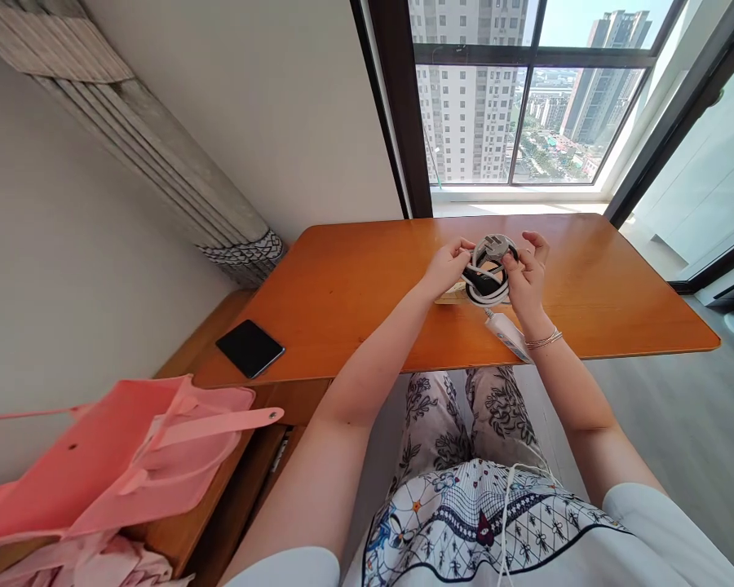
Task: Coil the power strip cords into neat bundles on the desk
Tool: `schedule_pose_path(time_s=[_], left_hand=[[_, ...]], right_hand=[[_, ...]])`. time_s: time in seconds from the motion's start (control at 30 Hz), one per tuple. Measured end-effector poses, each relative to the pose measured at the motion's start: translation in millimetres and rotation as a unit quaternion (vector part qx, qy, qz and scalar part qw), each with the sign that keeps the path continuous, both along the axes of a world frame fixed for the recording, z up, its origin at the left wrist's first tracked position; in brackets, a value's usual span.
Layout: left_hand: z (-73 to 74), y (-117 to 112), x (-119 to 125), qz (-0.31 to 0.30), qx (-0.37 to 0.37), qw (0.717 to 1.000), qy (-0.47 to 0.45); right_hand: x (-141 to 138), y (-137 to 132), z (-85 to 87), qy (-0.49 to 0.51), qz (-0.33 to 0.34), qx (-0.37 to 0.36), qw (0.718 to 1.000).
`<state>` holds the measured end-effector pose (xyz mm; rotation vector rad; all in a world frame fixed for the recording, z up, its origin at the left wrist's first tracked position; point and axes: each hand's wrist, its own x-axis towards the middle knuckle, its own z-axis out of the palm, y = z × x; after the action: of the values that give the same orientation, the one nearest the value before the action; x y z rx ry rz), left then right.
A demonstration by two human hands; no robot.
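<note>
Both my hands hold a coiled white cable (488,273) above the orange wooden table (355,293). My left hand (446,267) pinches the coil's left side. My right hand (528,273) grips the right side, some fingers raised. A grey plug (494,246) sits at the top of the coil, and a black band crosses its middle. A white power strip (509,336) lies under my right wrist at the table's near edge. A small flat tan piece (451,295) rests on the table beneath the coil.
A black phone (249,348) lies face down on a lower wooden surface at left. A pink bag (116,456) sits at lower left. A rolled mat (159,147) leans on the wall. A large window (526,98) is behind the table.
</note>
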<state>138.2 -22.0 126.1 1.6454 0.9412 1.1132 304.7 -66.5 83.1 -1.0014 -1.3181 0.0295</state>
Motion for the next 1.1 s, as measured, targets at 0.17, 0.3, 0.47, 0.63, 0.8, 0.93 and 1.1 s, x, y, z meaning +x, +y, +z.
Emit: schedule_pose_path(time_s=[0.17, 0.3, 0.47, 0.63, 0.8, 0.93, 1.1], left_hand=[[-2.5, -8, 6, 0.012, -0.048, 0.999, -0.013], [-0.1, -2, 5, -0.019, -0.023, 0.997, -0.072], [12.5, 7, -2, -0.148, -0.001, 0.982, -0.120], [17.1, 1, -1, -0.141, 0.052, 0.987, -0.054], [18.0, -5, -8, -0.162, 0.003, 0.986, -0.024], [11.2, -7, -12, -0.143, -0.039, 0.987, -0.054], [-5.5, -10, -5, -0.100, 0.021, 0.982, -0.159]], right_hand=[[-2, 9, -7.5, 0.167, 0.025, -0.041, 0.985], [-6, 11, -0.7, 0.240, 0.157, -0.094, 0.953], [-12, 4, 15.0, 0.268, 0.254, -0.151, 0.917], [-4, -1, 29.2, 0.154, 0.185, -0.085, 0.967], [4, 11, 25.8, 0.152, 0.058, -0.036, 0.986], [0, 28, 14.8, 0.214, 0.040, -0.024, 0.976], [-12, 34, 27.0, 0.251, 0.179, -0.058, 0.950]])
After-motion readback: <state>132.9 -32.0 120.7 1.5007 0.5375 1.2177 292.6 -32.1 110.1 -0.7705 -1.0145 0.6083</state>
